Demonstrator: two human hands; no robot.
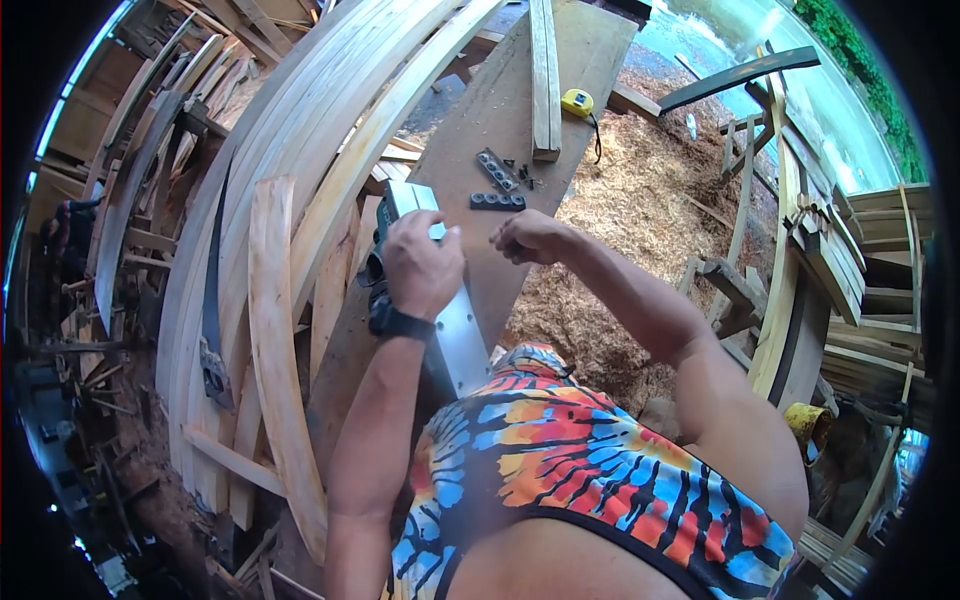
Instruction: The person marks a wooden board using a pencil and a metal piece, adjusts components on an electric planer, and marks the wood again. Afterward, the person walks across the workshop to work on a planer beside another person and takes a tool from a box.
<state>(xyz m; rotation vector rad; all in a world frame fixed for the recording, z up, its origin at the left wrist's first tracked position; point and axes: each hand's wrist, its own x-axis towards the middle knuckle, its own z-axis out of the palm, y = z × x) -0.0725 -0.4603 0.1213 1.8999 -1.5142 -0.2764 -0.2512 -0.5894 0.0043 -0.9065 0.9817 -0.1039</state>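
Long curved wooden slats (290, 130) stacked side by side on the left, one shorter curved plank (275, 330) lying across them. Yellow tape measure (577, 101) on the desk (590, 50), just beside a narrow upright batten (545, 80). Sawdust heap (630, 200) spread to the right of the desk. Stacked timber (880, 290) at the far right, near a yellow container (808, 422). Dark curved blade (212, 300) resting among the slats.

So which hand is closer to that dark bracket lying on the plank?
The right hand. It sits closed just below the dark bracket, close but apart from it. The left hand is farther down and to the side, resting on the power planer.
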